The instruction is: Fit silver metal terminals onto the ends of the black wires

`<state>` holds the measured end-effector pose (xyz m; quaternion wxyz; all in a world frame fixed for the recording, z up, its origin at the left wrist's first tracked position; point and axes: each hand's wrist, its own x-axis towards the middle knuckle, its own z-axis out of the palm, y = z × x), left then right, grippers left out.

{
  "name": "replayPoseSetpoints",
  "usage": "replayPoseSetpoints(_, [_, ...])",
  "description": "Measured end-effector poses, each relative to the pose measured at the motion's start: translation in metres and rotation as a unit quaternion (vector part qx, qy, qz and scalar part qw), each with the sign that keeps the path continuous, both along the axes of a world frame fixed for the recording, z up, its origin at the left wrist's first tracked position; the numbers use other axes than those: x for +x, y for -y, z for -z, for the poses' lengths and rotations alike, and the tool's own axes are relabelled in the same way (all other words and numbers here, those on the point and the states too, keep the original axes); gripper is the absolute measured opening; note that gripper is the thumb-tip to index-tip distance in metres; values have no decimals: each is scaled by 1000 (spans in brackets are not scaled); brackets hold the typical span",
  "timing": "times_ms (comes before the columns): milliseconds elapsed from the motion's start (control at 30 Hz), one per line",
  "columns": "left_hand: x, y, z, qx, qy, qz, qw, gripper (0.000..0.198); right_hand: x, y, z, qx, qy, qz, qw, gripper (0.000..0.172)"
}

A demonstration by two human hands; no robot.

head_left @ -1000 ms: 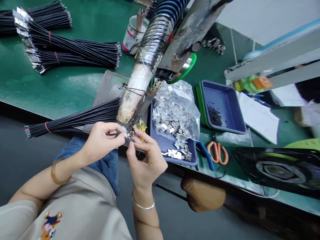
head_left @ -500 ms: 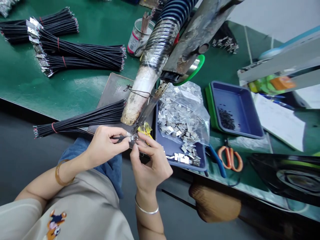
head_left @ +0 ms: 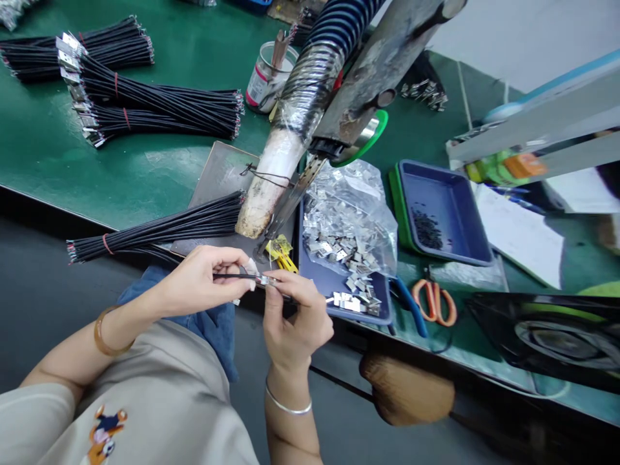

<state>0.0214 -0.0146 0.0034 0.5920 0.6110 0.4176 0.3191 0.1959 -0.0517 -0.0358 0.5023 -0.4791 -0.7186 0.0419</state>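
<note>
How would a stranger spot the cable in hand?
Above the green bench, find the slanting, white-ended pipe. Near its mouth, the left hand pinches the black cable, the right hand its metal connector. Unlike the bundled cables, it's held singly.

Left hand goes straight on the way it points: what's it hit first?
The left hand likely meets the metal plug on its black cable first, then the right hand pinching that plug; exact depth is unclear.

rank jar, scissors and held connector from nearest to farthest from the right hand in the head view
1. connector: at the right hand's fingertips
2. scissors: off to the right, near the bench's front edge
3. jar: farthest, up the bench, left of the hose
</note>
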Motion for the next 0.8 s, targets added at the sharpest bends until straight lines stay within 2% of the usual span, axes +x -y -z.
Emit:
replayPoseSetpoints(100, [-3,5,-2,86,-35,14,996,18,-2,0,-3,-101,-95,24,990,6])
replayPoseSetpoints(200, [-4,9,0,66,-21,44,997,22,-3,-2,-9,-178,-107,-5,978,11])
replayPoseSetpoints(333, [0,11,7,-15,30,0,999,18,-4,0,-9,-112,-35,34,992,7])
replayPoseSetpoints(433, [4,11,9,-41,60,-26,997,18,-5,4,-5,-96,-23,39,994,5])
replayPoseSetpoints(500, [6,11,10,-42,66,-50,996,19,-6,6,-4,-76,-41,66,994,3])
replayPoseSetpoints(633, [7,7,11,-56,74,-74,993,21,-7,8,-6,19,-142,129,981,7])
replayPoseSetpoints(700, [7,5,12,-68,83,-75,991,21,-8,7,-6,30,-157,121,980,9])
replayPoseSetpoints(800, [9,2,12,-78,91,-78,990,21,-8,6,-3,40,-66,88,993,13])
